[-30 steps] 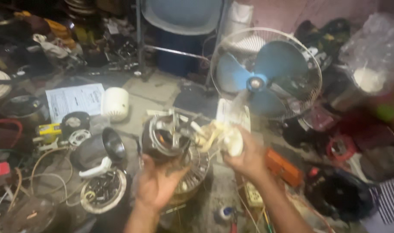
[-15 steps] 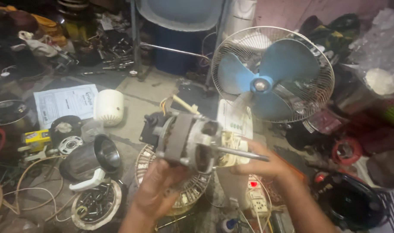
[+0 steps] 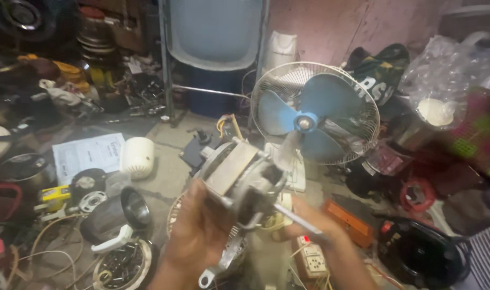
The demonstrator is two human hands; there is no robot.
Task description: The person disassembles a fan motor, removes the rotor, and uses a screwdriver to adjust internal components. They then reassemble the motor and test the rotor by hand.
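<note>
Head view: left hand (image 3: 199, 239) cups the electric motor (image 3: 239, 180) from below, fingers wrapped round its housing, lifted above the cluttered floor. Right hand (image 3: 314, 228) sits at the motor's steel shaft (image 3: 298, 220), which juts toward the lower right; fingers look curled about it, though blur makes the grip hard to confirm. Blue-bladed fan (image 3: 314, 115) in a wire cage stands just behind. White power strip (image 3: 313, 260) lies under the right wrist. Black jug (image 3: 116, 215) rests at left, near a printed sheet (image 3: 86, 156).
</note>
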